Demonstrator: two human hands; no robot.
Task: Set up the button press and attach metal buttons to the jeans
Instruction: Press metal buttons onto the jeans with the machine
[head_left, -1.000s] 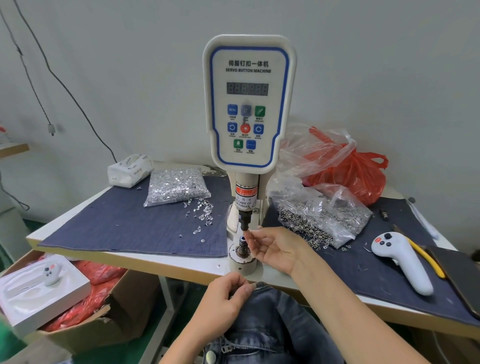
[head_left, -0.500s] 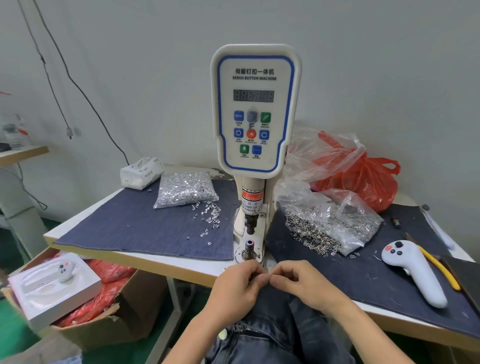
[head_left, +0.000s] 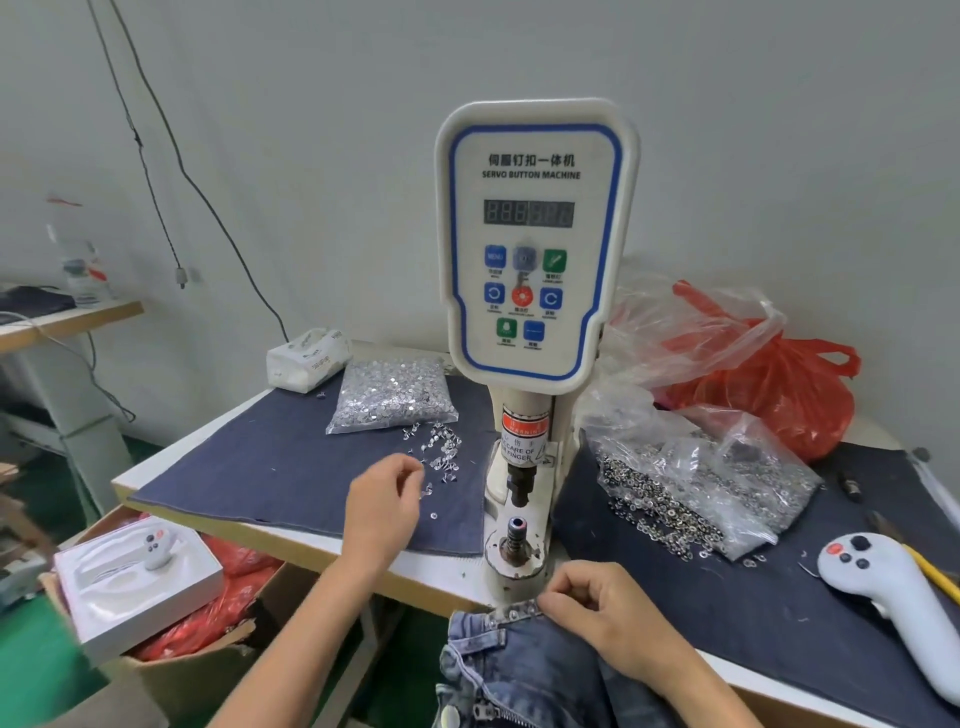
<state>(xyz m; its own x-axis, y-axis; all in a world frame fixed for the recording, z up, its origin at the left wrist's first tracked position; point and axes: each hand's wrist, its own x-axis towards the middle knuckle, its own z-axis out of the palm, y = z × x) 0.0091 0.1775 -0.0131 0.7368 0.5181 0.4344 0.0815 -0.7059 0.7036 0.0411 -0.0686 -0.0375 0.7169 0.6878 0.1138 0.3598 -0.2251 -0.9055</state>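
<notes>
Your right hand (head_left: 605, 616) is pinching jeans (head_left: 524, 670) waistband at lower centre, just below button press (head_left: 530, 291) base; jeans are running off bottom edge. Your left hand (head_left: 383, 512) is hovering over loose studs (head_left: 436, 452) at mid-frame on tabletop (head_left: 311, 543), fingers curled; whether they are holding a stud is too small to tell. Lower die (head_left: 517, 535) is standing uncovered.

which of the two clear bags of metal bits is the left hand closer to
The bag of silver tacks, left of the button machine. The left hand hovers by its spilled tacks; the bag of ring-shaped pieces lies right of the machine.
</notes>
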